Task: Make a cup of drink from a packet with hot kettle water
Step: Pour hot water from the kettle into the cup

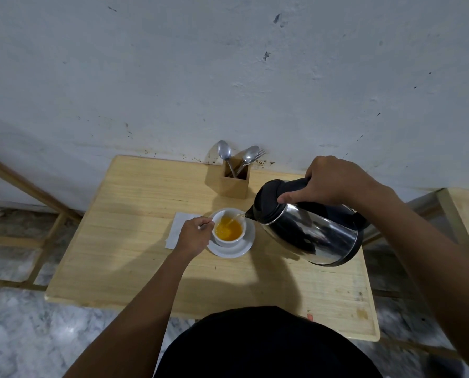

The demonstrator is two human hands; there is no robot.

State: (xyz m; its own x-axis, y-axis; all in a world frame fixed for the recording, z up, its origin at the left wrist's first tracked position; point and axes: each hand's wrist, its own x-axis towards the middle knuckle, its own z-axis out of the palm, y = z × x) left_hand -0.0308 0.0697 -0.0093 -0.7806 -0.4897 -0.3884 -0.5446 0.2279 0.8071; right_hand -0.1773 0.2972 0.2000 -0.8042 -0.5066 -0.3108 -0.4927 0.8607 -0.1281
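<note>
A white cup stands on a white saucer in the middle of the wooden table. It holds orange liquid. My left hand grips the cup's handle at its left side. My right hand holds the black handle of a steel kettle, thumb on the black lid. The kettle is tilted left, its spout over the cup's right rim, and a thin stream of water runs into the cup. No packet can be made out.
A white paper napkin lies left of the saucer, partly under my hand. A wooden holder with two spoons and a fork stands at the back by the wall. Another wooden table edge shows at the right.
</note>
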